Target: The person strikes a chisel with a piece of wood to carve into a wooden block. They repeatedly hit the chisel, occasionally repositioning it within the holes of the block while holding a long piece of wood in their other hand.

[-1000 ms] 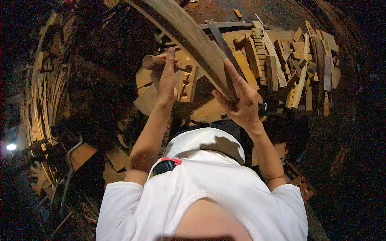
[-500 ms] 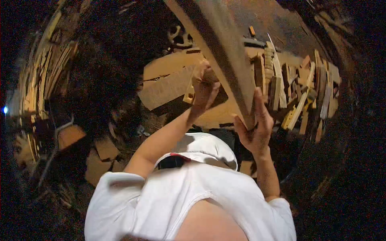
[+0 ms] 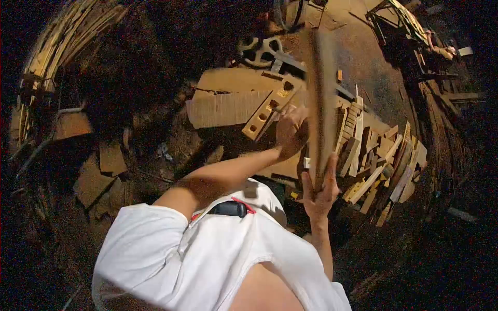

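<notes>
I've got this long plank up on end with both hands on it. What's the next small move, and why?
Probably steady it before anything else. The plank looks motion-blurred, the right hand holds only its lower end, and the left hand sits against its side higher up. The stacked offcuts lie close on the right.

The dirt floor [image 3: 171, 140] carries flat boards [image 3: 228, 101] side by side, with a slotted block [image 3: 267, 111] lying across their right end. A loose heap of short offcuts [image 3: 378, 160] lies to the right. Flat scraps [image 3: 111, 158] are scattered to the left, and long strips [image 3: 62, 46] are piled at the far left.
</notes>
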### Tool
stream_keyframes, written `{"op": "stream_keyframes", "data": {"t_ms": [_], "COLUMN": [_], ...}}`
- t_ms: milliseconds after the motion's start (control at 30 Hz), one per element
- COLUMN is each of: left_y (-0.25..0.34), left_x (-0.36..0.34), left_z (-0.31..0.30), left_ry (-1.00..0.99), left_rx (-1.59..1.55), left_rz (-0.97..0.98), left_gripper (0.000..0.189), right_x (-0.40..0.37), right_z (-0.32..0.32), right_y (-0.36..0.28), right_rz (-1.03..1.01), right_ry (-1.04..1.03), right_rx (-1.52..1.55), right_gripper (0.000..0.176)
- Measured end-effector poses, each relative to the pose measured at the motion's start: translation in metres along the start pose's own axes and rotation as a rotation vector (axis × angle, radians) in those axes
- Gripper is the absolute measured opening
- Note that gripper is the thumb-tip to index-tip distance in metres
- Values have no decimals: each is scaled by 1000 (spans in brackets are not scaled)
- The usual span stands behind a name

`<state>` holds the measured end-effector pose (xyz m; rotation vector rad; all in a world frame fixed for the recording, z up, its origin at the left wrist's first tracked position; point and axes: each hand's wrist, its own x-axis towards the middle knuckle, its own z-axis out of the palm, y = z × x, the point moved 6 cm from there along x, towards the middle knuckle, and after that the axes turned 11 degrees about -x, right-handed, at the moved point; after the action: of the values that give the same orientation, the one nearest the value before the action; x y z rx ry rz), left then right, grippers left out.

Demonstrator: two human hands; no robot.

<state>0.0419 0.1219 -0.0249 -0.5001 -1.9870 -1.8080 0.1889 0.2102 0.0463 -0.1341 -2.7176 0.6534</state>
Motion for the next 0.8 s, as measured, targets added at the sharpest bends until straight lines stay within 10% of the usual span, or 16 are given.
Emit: {"op": "stream_keyframes", "data": {"t_ms": [167, 233, 367, 433, 500, 567, 600, 633, 800], "left_y": [-27, -139, 2, -69, -47, -111, -70, -64, -35], "left_x": [-26, -73, 24, 5, 39, 53, 69, 99, 113], "left_z": [36, 76, 4, 24, 2, 19, -15, -39, -52], "left_ry": [-274, -46, -422, -402, -180, -21, 85, -228, -18], "left_rx": [-140, -882, -70, -220, -1165, -1459, -1180, -637, -458], "left_rz": [-156, -641, -125, -254, -477, -628, -356, -285, -378], "left_gripper": [29, 28, 28, 30, 35, 37, 17, 17, 30], "right_x": [-28, -16, -19, -19, -22, -16, -17, -19, -32], "right_z": [2, 15, 15, 4, 2, -3, -3, -2, 16], "right_y": [16, 15, 14, 9, 16, 16, 17, 20, 33], "right_rz": [65, 150, 148, 93, 117, 167, 169, 220, 339], "right_ry": [227, 11, 104, 255, 280, 242, 246, 232, 193], "right_rx": [84, 76, 196, 141, 125, 145, 144, 206, 397], "right_gripper": [74, 72, 74, 75, 74, 80, 80, 80, 78]}}
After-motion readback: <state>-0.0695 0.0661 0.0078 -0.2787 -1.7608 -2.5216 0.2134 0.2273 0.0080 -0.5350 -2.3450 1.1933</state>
